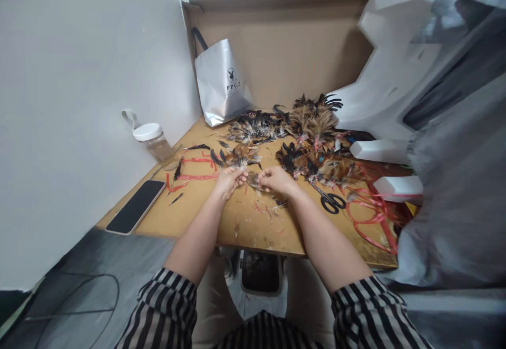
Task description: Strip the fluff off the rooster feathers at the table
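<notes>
My left hand (231,181) is closed in a pinch near the middle of the table, at the lower edge of a small brown and black feather pile (239,155). What it pinches is too small to make out. Close beside it on the right, my right hand (277,180) grips a brownish feather (256,181) between thumb and fingers. Bundles of dark and tan feathers (316,119) lie behind, with more feathers (310,164) in front of them. Black-handled scissors (331,201) rest to the right of my right forearm.
Red plastic strips (197,176) lie on the left of the wooden table (205,217); a red strip tangle (375,217) is at right. A phone (135,207), a lidded jar (156,143) and a silver bag (221,83) line the left side. White foam pieces (381,151) stand at right.
</notes>
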A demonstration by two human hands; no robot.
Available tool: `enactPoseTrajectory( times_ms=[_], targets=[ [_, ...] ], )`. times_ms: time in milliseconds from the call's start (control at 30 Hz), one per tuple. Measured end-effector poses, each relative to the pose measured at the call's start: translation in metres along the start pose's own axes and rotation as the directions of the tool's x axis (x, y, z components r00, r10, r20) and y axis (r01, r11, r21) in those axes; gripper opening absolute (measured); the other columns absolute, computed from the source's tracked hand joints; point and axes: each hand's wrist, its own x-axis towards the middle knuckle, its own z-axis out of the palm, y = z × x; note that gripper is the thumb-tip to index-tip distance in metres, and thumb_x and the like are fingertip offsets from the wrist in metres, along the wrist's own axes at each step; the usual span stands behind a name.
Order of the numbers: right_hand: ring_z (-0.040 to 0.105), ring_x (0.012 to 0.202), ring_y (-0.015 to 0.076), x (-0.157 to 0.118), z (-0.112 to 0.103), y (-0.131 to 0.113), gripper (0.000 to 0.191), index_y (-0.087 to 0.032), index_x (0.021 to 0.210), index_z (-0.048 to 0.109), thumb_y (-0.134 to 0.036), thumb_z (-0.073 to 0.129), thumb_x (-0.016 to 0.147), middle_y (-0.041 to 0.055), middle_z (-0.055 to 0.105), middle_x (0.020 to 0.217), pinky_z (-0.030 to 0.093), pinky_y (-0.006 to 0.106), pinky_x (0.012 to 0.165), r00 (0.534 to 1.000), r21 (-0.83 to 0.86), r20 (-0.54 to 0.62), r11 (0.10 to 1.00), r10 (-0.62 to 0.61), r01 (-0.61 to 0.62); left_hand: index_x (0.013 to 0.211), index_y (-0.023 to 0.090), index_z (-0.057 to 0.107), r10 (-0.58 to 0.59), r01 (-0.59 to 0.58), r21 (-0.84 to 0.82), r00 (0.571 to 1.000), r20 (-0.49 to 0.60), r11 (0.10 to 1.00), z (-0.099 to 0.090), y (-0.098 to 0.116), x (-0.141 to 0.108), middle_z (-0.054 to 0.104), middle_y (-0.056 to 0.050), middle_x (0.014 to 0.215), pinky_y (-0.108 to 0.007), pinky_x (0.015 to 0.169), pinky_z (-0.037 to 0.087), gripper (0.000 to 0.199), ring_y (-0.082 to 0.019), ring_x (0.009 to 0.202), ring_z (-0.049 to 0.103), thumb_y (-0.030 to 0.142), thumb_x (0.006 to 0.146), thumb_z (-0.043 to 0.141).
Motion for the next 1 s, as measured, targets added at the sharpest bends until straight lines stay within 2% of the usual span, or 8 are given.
enactPoseTrajectory(
  times_ms=[100, 233, 367, 467, 600, 733, 1000],
  targets=[
    [0.037, 0.036, 0.0048, 0.003, -0.002, -0.003, 0.020, -0.015, 0.062, 0.054, -0.034, 0.061, 0.061, -0.0019, 0.054, 0.048, 0.025, 0.017, 0.035, 0.996, 0.317, -0.092, 0.948, 0.002, 0.028, 0.073, 0.008, 0.063, -0.049, 0.049, 0.011, 0.998, 0.034, 0.999, 0.001, 0.000, -0.001, 0.060, -0.004, 0.059, -0.013, 0.040, 0.036, 0.024, -0.003, 0.044, 0.049, 0.027, 0.061, 0.069],
    [0.032, 0.034, 0.0040, 0.006, 0.001, -0.004, 0.026, -0.016, 0.059, 0.049, -0.036, 0.066, 0.058, -0.0065, 0.043, 0.041, 0.023, 0.017, 0.035, 0.980, 0.486, -0.196, 0.865, -0.033, 0.126, 0.073, 0.008, 0.063, -0.126, 0.118, 0.071, 0.984, 0.125, 0.991, 0.004, 0.000, -0.006, 0.061, -0.005, 0.061, -0.014, 0.041, 0.038, 0.024, -0.005, 0.045, 0.051, 0.029, 0.061, 0.068],
    [0.031, 0.034, 0.0043, 0.008, 0.008, -0.004, 0.027, -0.017, 0.060, 0.049, -0.037, 0.066, 0.056, -0.0073, 0.042, 0.040, 0.022, 0.018, 0.036, 0.971, 0.490, -0.240, 0.860, -0.021, 0.140, 0.067, 0.007, 0.062, -0.147, 0.130, 0.098, 0.972, 0.185, 0.987, 0.005, -0.001, -0.008, 0.057, -0.004, 0.052, -0.015, 0.040, 0.037, 0.026, -0.006, 0.043, 0.050, 0.033, 0.064, 0.066],
    [0.032, 0.036, 0.0044, 0.008, 0.013, -0.004, 0.028, -0.016, 0.061, 0.049, -0.038, 0.066, 0.056, -0.0069, 0.043, 0.042, 0.023, 0.018, 0.037, 0.958, 0.455, -0.285, 0.876, -0.028, 0.161, 0.068, 0.007, 0.062, -0.145, 0.129, 0.091, 0.967, 0.211, 0.988, 0.005, -0.002, -0.008, 0.058, -0.004, 0.054, -0.015, 0.040, 0.036, 0.026, -0.005, 0.043, 0.050, 0.033, 0.064, 0.065],
    [0.036, 0.040, 0.0056, 0.009, 0.016, -0.003, 0.027, -0.016, 0.062, 0.049, -0.039, 0.063, 0.057, -0.0060, 0.045, 0.047, 0.028, 0.019, 0.042, 0.937, 0.378, -0.341, 0.903, -0.071, 0.206, 0.075, 0.009, 0.062, -0.149, 0.134, 0.085, 0.967, 0.207, 0.987, 0.007, -0.002, -0.009, 0.062, -0.005, 0.063, -0.015, 0.041, 0.035, 0.025, -0.005, 0.045, 0.050, 0.031, 0.063, 0.066],
    [0.038, 0.041, 0.0066, 0.009, 0.018, -0.004, 0.024, -0.016, 0.063, 0.050, -0.038, 0.060, 0.060, -0.0053, 0.046, 0.047, 0.030, 0.020, 0.043, 0.925, 0.314, -0.369, 0.925, -0.090, 0.215, 0.074, 0.008, 0.061, -0.151, 0.137, 0.082, 0.968, 0.202, 0.987, 0.008, -0.001, -0.010, 0.061, -0.005, 0.062, -0.015, 0.041, 0.035, 0.025, -0.004, 0.044, 0.049, 0.031, 0.063, 0.066],
    [0.039, 0.043, 0.0067, 0.011, 0.023, -0.001, 0.022, -0.015, 0.062, 0.050, -0.035, 0.059, 0.061, -0.0042, 0.049, 0.049, 0.031, 0.019, 0.044, 0.914, 0.313, -0.386, 0.914, -0.125, 0.257, 0.074, 0.008, 0.062, -0.150, 0.138, 0.070, 0.966, 0.209, 0.988, 0.008, -0.002, -0.009, 0.061, -0.005, 0.061, -0.014, 0.040, 0.034, 0.026, -0.004, 0.044, 0.049, 0.031, 0.062, 0.068]
  ],
)
